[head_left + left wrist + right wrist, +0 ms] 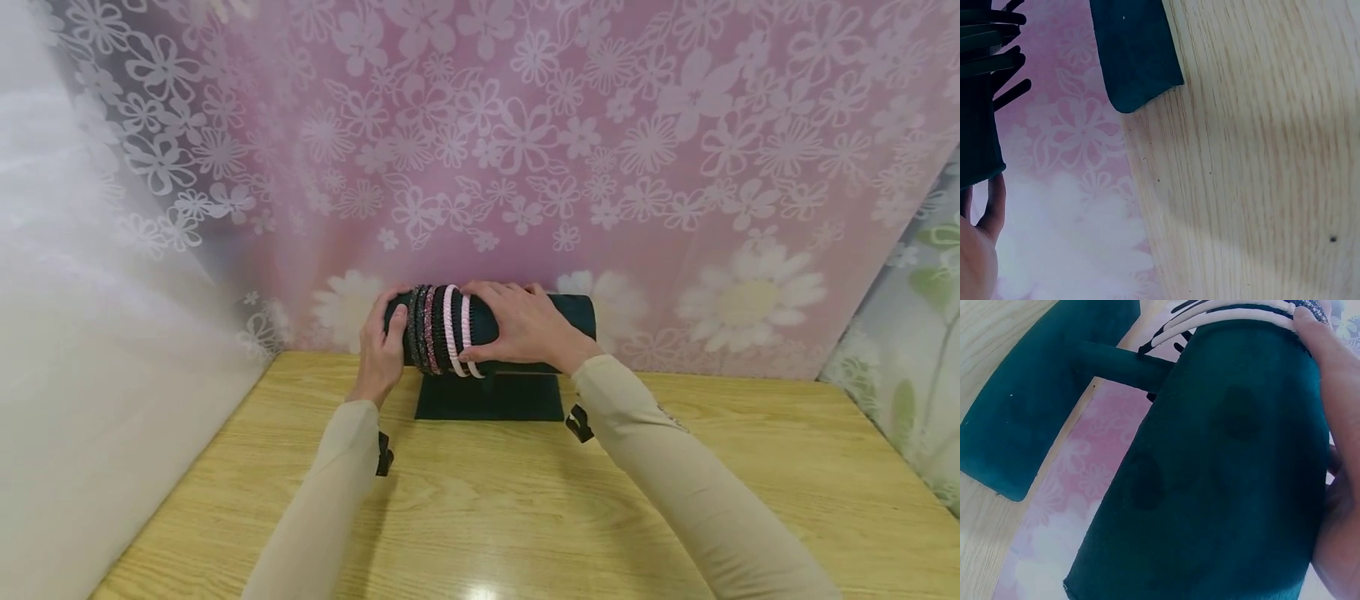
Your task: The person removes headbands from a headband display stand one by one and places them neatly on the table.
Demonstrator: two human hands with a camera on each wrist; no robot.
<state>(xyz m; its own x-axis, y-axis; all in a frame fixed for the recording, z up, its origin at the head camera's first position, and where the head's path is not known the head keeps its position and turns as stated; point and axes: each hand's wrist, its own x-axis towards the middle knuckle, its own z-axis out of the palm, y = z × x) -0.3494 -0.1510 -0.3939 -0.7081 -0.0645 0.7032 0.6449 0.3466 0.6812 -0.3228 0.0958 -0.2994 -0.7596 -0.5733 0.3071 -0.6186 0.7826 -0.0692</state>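
Note:
A dark green velvet headband stand [576, 315], a horizontal roll on a flat base [489, 400], stands at the table's back. Several headbands sit side by side round its left half: dark glittery ones [417, 333], a reddish glittery one [429, 329] and two pale pink ones [448, 317]. My left hand [382, 348] grips the roll's left end, thumb at the front. Over the roll arches my right hand [525, 327], its thumb on the rightmost pink headband [1241, 315] and its fingers over the top. Those fingertips are partly hidden behind the roll.
Under the stand is a light wooden table [465, 492]. A pink flowered cloth [525, 167] hangs right behind it. White sheeting [112, 292] closes off the left side, and a leafy-patterned cloth [922, 333] the right.

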